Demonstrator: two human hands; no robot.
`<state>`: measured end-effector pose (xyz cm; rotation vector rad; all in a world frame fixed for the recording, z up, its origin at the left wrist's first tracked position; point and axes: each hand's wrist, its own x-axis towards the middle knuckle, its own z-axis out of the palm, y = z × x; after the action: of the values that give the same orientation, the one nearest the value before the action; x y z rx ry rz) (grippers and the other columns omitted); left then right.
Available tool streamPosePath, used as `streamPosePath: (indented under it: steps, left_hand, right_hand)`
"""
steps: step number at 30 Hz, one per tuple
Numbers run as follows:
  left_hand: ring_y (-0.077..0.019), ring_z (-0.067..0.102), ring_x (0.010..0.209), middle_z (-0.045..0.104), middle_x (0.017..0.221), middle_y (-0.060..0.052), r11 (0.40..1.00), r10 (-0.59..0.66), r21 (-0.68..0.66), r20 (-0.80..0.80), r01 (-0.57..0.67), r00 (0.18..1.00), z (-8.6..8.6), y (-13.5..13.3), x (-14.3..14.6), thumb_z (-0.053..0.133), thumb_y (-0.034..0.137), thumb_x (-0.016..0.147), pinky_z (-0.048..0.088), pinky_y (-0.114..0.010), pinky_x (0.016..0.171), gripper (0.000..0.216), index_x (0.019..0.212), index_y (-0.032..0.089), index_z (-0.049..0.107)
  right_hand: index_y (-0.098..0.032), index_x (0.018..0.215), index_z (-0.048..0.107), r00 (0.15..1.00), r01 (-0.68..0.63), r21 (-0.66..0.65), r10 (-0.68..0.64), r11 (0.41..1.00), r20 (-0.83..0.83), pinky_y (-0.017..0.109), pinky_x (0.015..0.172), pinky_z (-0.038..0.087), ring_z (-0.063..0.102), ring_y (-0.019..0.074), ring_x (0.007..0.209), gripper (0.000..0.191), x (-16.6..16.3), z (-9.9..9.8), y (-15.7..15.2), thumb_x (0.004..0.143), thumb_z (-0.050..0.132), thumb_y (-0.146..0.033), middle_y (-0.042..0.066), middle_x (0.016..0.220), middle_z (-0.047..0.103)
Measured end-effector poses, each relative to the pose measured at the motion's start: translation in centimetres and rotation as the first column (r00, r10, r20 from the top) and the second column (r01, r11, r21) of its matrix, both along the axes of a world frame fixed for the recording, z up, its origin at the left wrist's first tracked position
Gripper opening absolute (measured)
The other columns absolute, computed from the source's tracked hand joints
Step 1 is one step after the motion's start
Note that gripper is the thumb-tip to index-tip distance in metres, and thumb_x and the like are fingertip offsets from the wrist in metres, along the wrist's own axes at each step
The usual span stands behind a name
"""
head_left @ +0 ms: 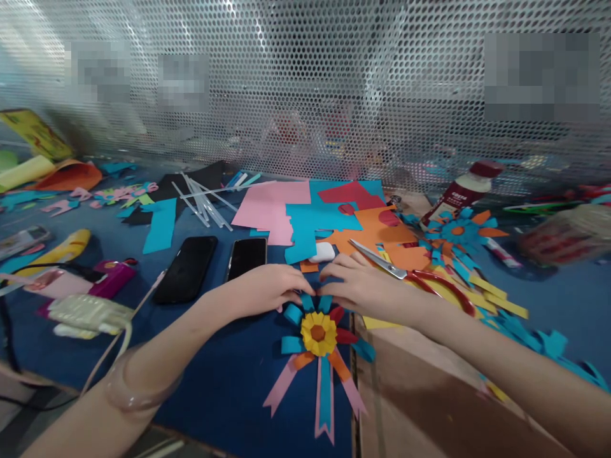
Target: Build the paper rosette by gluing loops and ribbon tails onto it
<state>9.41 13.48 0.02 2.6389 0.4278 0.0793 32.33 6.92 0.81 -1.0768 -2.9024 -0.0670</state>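
Paper rosette [318,334] against box [420,388] edge, open mat [229,381] leftward, left hand [267,289], right hand [363,286], grips pinching top petals

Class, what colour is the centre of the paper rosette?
The paper rosette centre is yellow with an orange middle; head view.

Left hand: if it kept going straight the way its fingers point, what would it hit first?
Probably the right hand: the left hand points rightward at its fingertips, just across the top blue loops of the paper rosette, which both seem to touch. Depth is unclear.
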Motion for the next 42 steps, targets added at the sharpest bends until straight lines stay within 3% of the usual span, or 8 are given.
streamPosePath:
  steps: [8, 15, 18, 22, 29, 34, 42]
  left_hand:
    - [-0.0168, 0.064, 0.093, 0.068, 0.103, -0.004, 0.999, 0.047, -0.002, -0.004, -0.047, 0.999, 0.4, -0.3, -0.1, 0.055, 0.02, 0.088, 0.046, -0.024, 0.081, 0.024, 0.111, 0.021, 0.063]
    - [-0.0131, 0.066, 0.083, 0.069, 0.103, -0.004, 0.979, 0.133, -0.149, -0.047, -0.138, 0.99, 2.1, -0.5, -1.1, 0.049, 0.025, 0.092, 0.047, -0.021, 0.075, 0.021, 0.105, 0.019, 0.064]
    - [-0.0129, 0.066, 0.078, 0.069, 0.1, -0.003, 0.969, 0.117, -0.204, -0.108, -0.137, 0.987, 2.4, -0.5, -1.5, 0.058, 0.031, 0.087, 0.047, -0.021, 0.07, 0.021, 0.103, 0.019, 0.065]
    - [-0.0151, 0.063, 0.081, 0.069, 0.097, -0.003, 0.982, 0.081, -0.156, -0.142, -0.103, 0.986, 2.6, -0.7, -1.4, 0.071, 0.037, 0.076, 0.044, -0.022, 0.069, 0.032, 0.102, 0.019, 0.066]
    - [-0.015, 0.062, 0.079, 0.069, 0.094, -0.003, 0.992, 0.037, -0.117, -0.156, -0.056, 0.987, 2.4, -0.8, -1.3, 0.068, 0.039, 0.078, 0.043, -0.023, 0.068, 0.027, 0.097, 0.019, 0.067]
    - [-0.0153, 0.062, 0.08, 0.068, 0.094, -0.003, 0.989, 0.053, -0.129, -0.161, -0.074, 0.986, 2.6, -0.8, -1.5, 0.069, 0.041, 0.077, 0.044, -0.024, 0.07, 0.031, 0.099, 0.02, 0.067]
    - [-0.0153, 0.057, 0.088, 0.064, 0.095, -0.003, 0.998, 0.036, -0.051, 0.019, -0.035, 0.999, 2.7, -2.6, -0.2, 0.062, 0.039, 0.084, 0.042, -0.025, 0.075, 0.023, 0.095, 0.018, 0.064]
  right_hand:
    - [-0.022, 0.108, 0.065, 0.998, -0.033, -0.072, 0.029, 0.997, -0.052, 0.039, 0.089, 0.035, 0.044, 0.0235, 0.105, 0.024, 0.0, 0.1, 0.0, 0.09, 0.05, -0.017, 0.007, 0.112, 0.06]
    - [-0.025, 0.109, 0.063, 0.989, 0.016, -0.14, -0.037, 0.99, -0.144, 0.039, 0.09, 0.036, 0.049, 0.0214, 0.104, 0.024, 0.5, 0.7, -0.1, 0.088, 0.054, -0.02, 0.004, 0.108, 0.062]
    - [-0.025, 0.108, 0.063, 0.973, 0.073, -0.168, -0.107, 0.983, -0.202, 0.04, 0.094, 0.036, 0.052, 0.0196, 0.104, 0.027, 1.0, 0.4, 0.1, 0.091, 0.045, -0.015, 0.003, 0.11, 0.063]
    - [-0.023, 0.109, 0.063, 0.96, 0.064, -0.212, -0.118, 0.975, -0.253, 0.04, 0.095, 0.038, 0.054, 0.0189, 0.104, 0.026, 1.3, -0.2, 0.1, 0.094, 0.042, -0.019, 0.003, 0.105, 0.065]
    - [-0.023, 0.106, 0.064, 0.933, 0.152, -0.186, -0.203, 0.971, -0.296, 0.041, 0.093, 0.041, 0.057, 0.0186, 0.096, 0.026, 2.7, 0.0, -1.3, 0.094, 0.042, -0.025, 0.004, 0.098, 0.065]
    - [-0.02, 0.105, 0.064, 0.91, 0.239, -0.27, -0.312, 0.933, -0.272, 0.043, 0.092, 0.042, 0.056, 0.0232, 0.099, 0.031, 4.0, -0.5, -3.4, 0.083, 0.061, -0.043, 0.007, 0.102, 0.064]
    - [-0.019, 0.094, 0.063, 0.906, 0.275, -0.192, -0.321, 0.942, -0.275, 0.038, 0.08, 0.045, 0.056, 0.0211, 0.09, 0.013, 4.4, -2.4, -4.4, 0.09, 0.052, -0.025, 0.006, 0.093, 0.064]
